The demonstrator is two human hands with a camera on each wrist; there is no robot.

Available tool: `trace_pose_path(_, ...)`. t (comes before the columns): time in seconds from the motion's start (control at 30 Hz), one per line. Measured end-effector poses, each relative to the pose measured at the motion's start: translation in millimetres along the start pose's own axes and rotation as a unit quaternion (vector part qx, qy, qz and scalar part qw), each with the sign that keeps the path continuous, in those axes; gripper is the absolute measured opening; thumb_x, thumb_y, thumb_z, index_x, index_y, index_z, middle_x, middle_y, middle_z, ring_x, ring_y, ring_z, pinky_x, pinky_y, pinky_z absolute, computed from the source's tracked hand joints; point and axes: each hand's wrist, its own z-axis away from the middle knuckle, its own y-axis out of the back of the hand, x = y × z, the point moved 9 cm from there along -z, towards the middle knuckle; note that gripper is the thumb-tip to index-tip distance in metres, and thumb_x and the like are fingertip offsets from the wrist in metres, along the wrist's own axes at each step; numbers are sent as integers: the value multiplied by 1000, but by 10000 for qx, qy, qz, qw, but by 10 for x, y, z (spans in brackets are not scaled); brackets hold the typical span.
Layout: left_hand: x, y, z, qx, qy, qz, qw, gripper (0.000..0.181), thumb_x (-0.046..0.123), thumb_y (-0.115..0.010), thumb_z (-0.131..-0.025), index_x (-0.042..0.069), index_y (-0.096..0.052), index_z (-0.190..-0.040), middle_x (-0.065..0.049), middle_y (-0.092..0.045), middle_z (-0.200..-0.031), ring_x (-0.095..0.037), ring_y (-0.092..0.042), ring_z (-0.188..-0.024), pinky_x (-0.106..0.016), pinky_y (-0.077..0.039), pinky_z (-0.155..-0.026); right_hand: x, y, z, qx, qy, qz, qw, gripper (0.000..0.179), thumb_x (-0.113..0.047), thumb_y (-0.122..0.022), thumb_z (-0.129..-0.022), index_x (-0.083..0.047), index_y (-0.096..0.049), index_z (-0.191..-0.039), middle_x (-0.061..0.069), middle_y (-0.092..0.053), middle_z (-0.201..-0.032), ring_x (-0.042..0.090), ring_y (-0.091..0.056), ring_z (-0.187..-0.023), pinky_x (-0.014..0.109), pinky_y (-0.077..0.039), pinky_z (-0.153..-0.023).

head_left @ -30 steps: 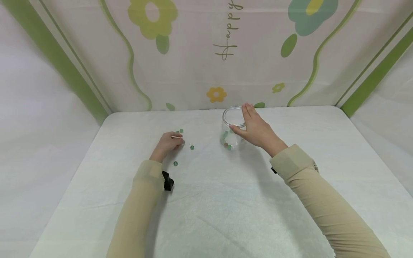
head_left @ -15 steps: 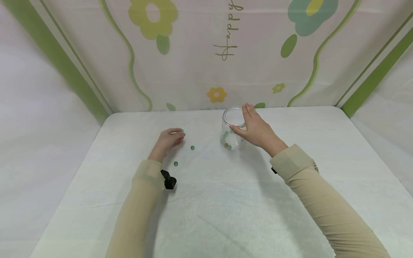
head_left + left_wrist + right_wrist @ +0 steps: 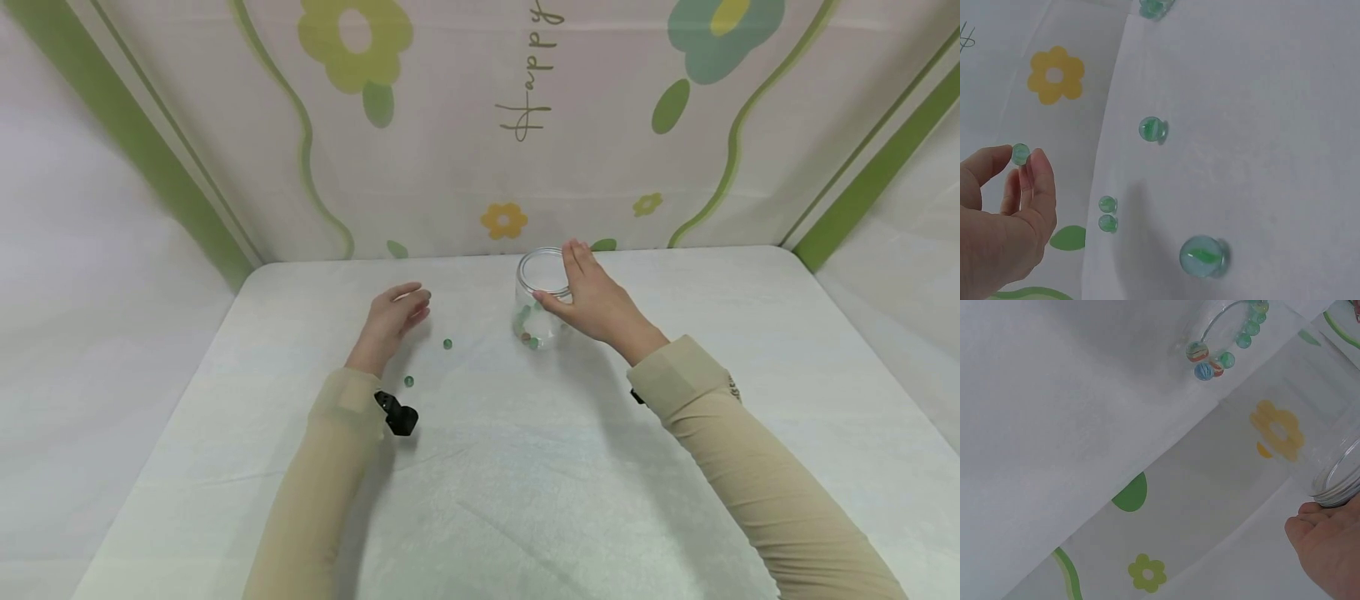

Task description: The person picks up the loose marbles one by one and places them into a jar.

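Marble (image 3: pixel 1020 154), green-streaked round glass, just moved farther back in the left hand's (image 3: pixel 390 323) narrow pinch grip, so it's held but outside the clear round jar (image 3: pixel 547 322). Right hand (image 3: pixel 596 303) rests loosely spread against it.

A pale flowered sheet (image 3: pixel 435 167) hangs behind the white counter (image 3: pixel 525 483), green bands (image 3: pixel 142 133) slanting down toward the counter's two far corners.
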Motion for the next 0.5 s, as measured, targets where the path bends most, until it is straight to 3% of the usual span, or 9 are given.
trace_pose_path(0.13,43,-37,11,65,-96,222,9997,48,11,-56,-96,7,-42,-142,-5,-51,-125,-13,-54,-113,-18,-49,-100,6,3,-1,3,-6,12,10000,94,-60,-40,-95,2,2,-151,17,6,-161,30,5,-150,50,-11,-124)
trace_pose_path(0.37,144,-135,79,63,-326,383,9987,49,10,-57,-95,7,-43,-142,-7,-50,-130,-12,-54,-112,-18,-50,-99,1,9,1,20,-2,32,10000,94,-60,-40,-95,2,1,-151,18,4,-161,31,5,-150,51,-11,-123)
trace_pose_path(0.5,197,-200,91,21,-414,550,9976,48,9,-57,-95,5,-44,-141,-2,-53,-118,-11,-55,-107,-18,-50,-99,3,8,-1,16,-6,46,10000,94,-61,-40,-95,2,2,-151,17,5,-161,31,5,-150,51,-10,-123)
